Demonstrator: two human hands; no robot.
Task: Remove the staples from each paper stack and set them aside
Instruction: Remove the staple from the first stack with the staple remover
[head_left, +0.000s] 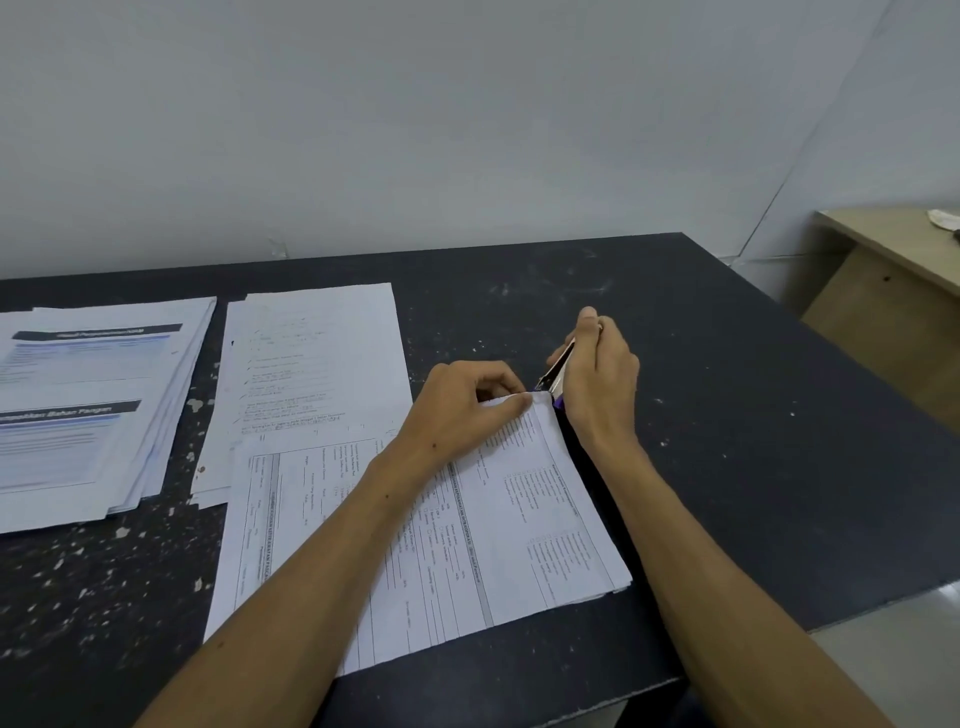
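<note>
Both hands at paper stack (488, 525) corner, right hand (597, 384) perhaps with stapler (556, 370).

Staple hidden under left hand (467, 410); form text unreadable.

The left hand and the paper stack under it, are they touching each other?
Touching. The head view shows the left hand pinching the top corner of the paper stack, its fingers curled onto the sheet.

Three stacks of white printed paper lie on the table: one at nine o'clock (93, 410), one centre (311, 384), one nearest (467, 545). Two bare hands.
</note>
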